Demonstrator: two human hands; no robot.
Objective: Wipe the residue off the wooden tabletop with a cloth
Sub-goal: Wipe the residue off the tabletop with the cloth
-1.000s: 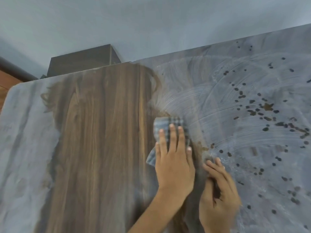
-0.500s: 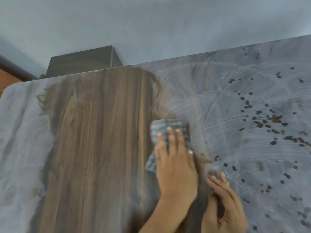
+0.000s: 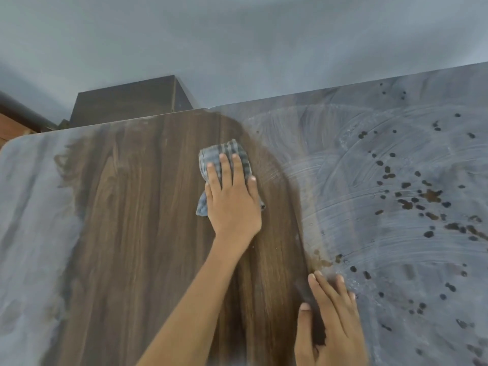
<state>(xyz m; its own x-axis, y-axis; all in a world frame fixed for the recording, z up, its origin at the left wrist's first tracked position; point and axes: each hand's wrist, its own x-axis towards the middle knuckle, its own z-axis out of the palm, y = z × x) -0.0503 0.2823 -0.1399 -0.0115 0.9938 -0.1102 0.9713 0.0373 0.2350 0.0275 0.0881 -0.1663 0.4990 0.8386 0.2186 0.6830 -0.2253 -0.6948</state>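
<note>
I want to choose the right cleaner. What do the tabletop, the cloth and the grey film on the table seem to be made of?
Tabletop: wood or wood-look laminate, I cannot tell which; dark brown streaked grain, smooth matte surface.
Cloth: woven fabric, probably cotton; blue-grey check pattern, soft folds under the left hand.
Grey film: a dried powdery or soapy residue; curved wipe streaks and dark spots show in it.

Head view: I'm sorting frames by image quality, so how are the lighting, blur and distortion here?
Head view: soft, even light with no glare; the left hand on the checked cloth and the right hand cast only faint shadows; the tabletop far edge bows from wide-angle distortion; the grey residue looks slightly soft.
</note>
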